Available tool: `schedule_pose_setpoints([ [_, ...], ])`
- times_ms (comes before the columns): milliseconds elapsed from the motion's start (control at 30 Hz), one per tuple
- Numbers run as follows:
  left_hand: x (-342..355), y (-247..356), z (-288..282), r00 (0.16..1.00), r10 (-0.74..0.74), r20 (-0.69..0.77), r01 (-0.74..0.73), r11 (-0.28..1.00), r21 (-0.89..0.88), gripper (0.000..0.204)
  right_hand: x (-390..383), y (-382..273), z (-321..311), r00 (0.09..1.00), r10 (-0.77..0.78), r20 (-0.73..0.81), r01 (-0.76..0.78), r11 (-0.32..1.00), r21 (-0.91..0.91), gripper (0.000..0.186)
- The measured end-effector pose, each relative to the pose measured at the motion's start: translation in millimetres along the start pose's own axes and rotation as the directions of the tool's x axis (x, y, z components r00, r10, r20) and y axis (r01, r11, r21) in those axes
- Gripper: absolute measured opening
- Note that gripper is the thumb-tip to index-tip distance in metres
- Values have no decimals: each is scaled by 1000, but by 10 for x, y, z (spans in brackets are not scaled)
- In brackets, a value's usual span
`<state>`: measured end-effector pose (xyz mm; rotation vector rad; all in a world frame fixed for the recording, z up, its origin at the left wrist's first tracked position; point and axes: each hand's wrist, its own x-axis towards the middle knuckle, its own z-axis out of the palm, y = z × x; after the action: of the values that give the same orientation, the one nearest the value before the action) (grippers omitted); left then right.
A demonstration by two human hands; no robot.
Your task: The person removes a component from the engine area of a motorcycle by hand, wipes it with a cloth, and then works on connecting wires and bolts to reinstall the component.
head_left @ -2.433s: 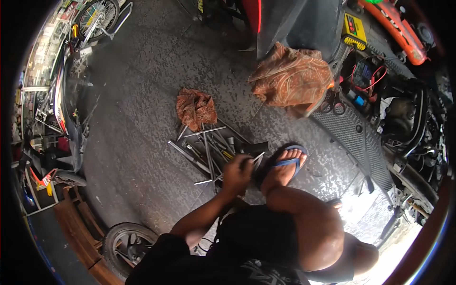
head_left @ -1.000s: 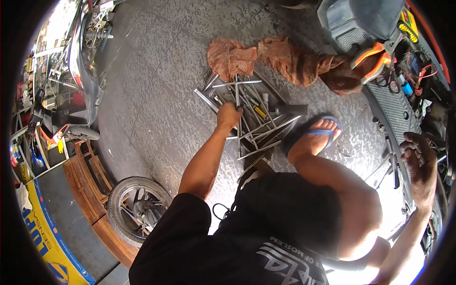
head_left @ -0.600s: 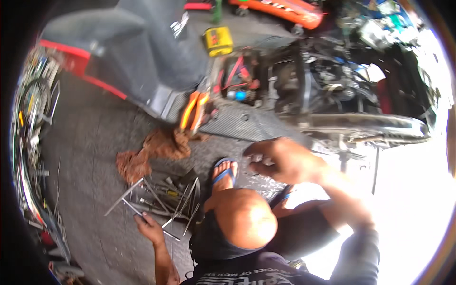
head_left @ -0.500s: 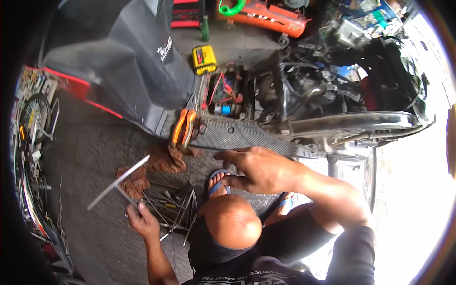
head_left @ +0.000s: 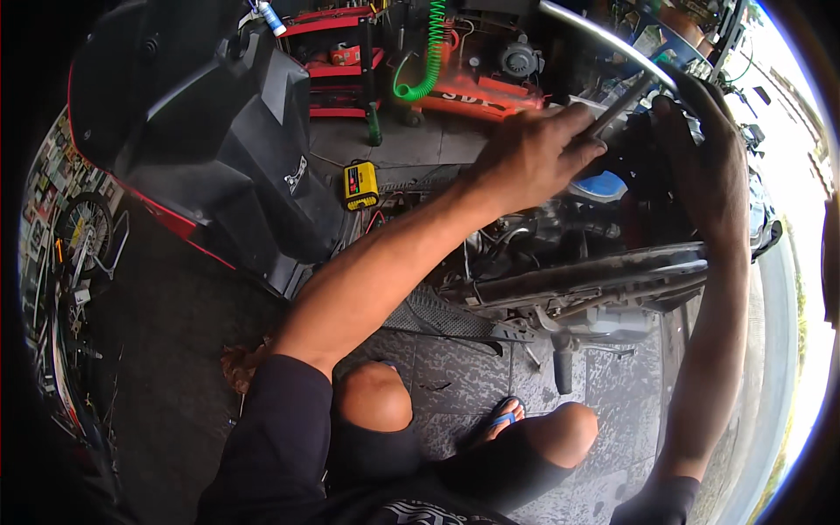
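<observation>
A T-handle wrench [head_left: 608,39] is in my left hand [head_left: 547,157], whose fingers are closed around its shaft. The long crossbar slants up and away over the rear of a partly stripped motorcycle [head_left: 595,271]. My right hand [head_left: 709,171] reaches over the same end of the motorcycle, close to the bar's lower end. Its fingers look stretched and apart; whether they touch the bar is unclear. My left forearm crosses above the footboard [head_left: 437,319] and hides part of it. The wrench's working tip is hidden by my left hand.
A yellow box-shaped device [head_left: 360,185] rests by the open battery bay. Behind stand an orange air compressor [head_left: 477,96], a coiled green hose [head_left: 435,44] and a red tool rack [head_left: 328,66]. A brown rag [head_left: 238,367] lies on the floor at left. Black front bodywork [head_left: 201,131] rises at far left.
My left hand has carried the T-handle wrench from low left up over the motorcycle's rear. My right hand has moved from above my knees to the far right. The view has shifted too.
</observation>
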<state>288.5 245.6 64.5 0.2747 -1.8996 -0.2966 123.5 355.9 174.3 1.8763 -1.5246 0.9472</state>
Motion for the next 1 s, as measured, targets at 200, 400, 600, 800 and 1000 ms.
schedule_pose_setpoints([
  [200,-72,-311,528,999,-34,21,35,999,-41,24,-103,363,84,976,27,218,-41,998,57,28],
  [400,-114,-369,568,992,-66,104,70,997,-32,22,-193,507,200,969,107,224,-141,979,144,29],
  [600,39,-305,621,973,-163,166,163,987,17,26,-142,470,145,937,149,317,-195,974,116,29],
  [800,447,-356,766,952,-142,270,110,985,130,30,283,298,146,907,-211,364,132,964,230,38],
  [1000,543,-343,744,908,-205,366,185,979,88,40,667,589,405,922,-97,376,-1,968,252,45],
])
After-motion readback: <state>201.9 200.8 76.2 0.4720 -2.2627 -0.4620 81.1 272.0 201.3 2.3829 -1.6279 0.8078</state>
